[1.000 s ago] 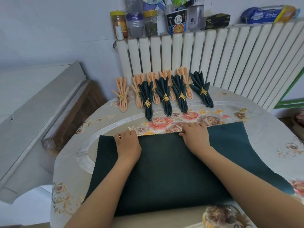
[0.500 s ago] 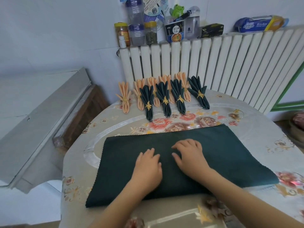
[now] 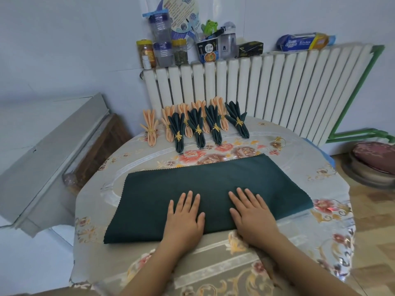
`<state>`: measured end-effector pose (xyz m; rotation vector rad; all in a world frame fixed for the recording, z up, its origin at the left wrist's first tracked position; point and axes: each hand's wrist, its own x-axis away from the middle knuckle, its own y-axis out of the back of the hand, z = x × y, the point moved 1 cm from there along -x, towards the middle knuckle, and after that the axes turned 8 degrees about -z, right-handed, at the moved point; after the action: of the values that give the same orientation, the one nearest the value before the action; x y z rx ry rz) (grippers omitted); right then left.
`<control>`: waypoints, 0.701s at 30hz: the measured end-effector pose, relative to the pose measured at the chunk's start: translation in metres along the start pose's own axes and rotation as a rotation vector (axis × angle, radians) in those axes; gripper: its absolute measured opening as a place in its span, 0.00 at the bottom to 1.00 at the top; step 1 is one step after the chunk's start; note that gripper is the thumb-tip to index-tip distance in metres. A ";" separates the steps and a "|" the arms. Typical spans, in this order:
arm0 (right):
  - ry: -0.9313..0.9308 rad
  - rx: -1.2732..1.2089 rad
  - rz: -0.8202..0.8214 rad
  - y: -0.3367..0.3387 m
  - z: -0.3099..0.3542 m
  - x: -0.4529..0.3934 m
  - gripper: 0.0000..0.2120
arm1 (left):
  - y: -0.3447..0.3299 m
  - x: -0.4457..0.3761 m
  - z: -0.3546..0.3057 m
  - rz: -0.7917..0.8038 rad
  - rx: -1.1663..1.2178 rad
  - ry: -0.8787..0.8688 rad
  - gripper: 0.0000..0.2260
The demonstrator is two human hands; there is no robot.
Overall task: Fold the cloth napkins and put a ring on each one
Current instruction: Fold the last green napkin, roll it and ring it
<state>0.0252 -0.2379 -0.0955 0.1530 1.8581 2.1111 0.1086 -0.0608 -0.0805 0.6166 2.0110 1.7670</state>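
round table [image 3: 320,189] w/ floral cloth, white radiator [image 3: 277,92] behind, jars [image 3: 162,50] & boxes on top. finished napkins [image 3: 198,127], green & peach w/ gold rings, in a row at far edge; spare ring [image 3: 279,142] far right. green napkin [image 3: 213,184] folded flat near front. left hand [image 3: 184,218] & right hand [image 3: 252,214] flat on it, fingers spread, at its near edge. vs 0.5 s ago: both hands nearer the front, fingers straighter.
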 end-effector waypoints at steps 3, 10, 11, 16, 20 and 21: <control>-0.127 0.043 0.008 0.014 -0.041 0.006 0.28 | 0.001 0.001 -0.003 -0.002 0.007 -0.008 0.25; -0.297 0.060 0.065 0.026 -0.090 0.011 0.26 | -0.003 0.001 -0.004 -0.010 0.015 -0.011 0.25; -0.311 0.064 0.073 0.027 -0.087 0.011 0.26 | -0.004 0.001 -0.004 -0.010 0.013 -0.012 0.25; -0.218 0.114 0.007 0.031 -0.043 0.007 0.26 | -0.004 0.002 -0.005 -0.017 0.017 -0.020 0.25; -0.023 -0.065 0.027 0.018 0.020 0.008 0.27 | -0.003 -0.002 -0.011 -0.019 0.017 -0.029 0.25; 0.010 -0.078 0.035 0.011 0.030 0.012 0.32 | -0.003 -0.002 -0.011 -0.009 0.016 -0.035 0.25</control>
<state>0.0208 -0.2071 -0.0820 0.1584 1.7878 2.2081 0.1039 -0.0712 -0.0819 0.6381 2.0028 1.7247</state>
